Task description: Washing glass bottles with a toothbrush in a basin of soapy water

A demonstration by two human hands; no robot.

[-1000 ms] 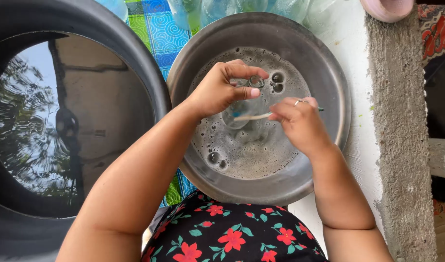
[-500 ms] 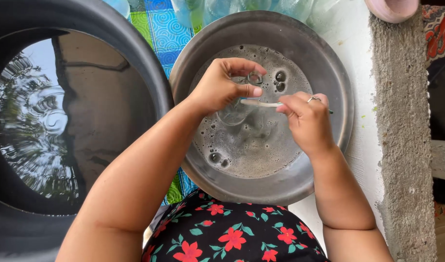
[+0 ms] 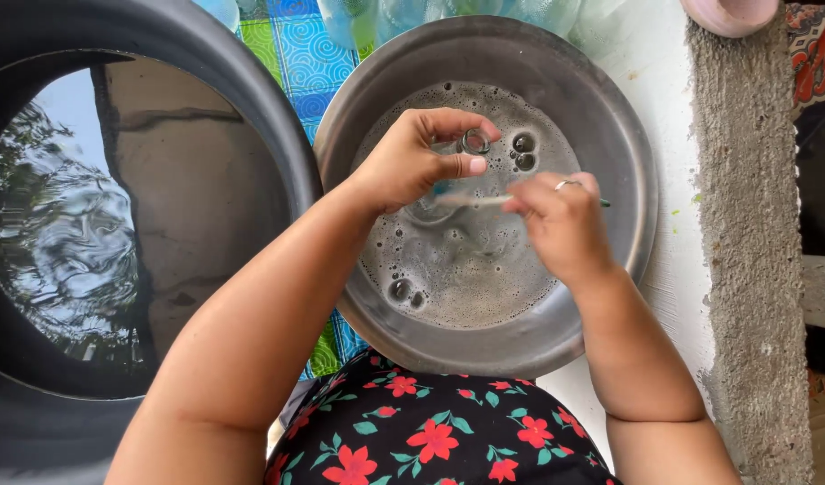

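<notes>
A wide metal basin holds shallow soapy water with bubbles. Over it my left hand grips a small clear glass bottle, its round mouth showing between thumb and fingers. My right hand, with a ring on one finger, pinches a thin stick-like brush that lies level and points toward the bottle. A dark tip of the stick pokes out to the right of the hand. Both hands hover just above the suds.
A large black tub of water fills the left side, reflecting trees. A blue and green patterned cloth lies between tub and basin. Clear plastic bottles stand behind the basin. A rough concrete ledge runs along the right.
Both hands have drifted slightly up and right over the basin. The bottle's mouth now shows between my left fingers, and the stick still sits across the two hands.
</notes>
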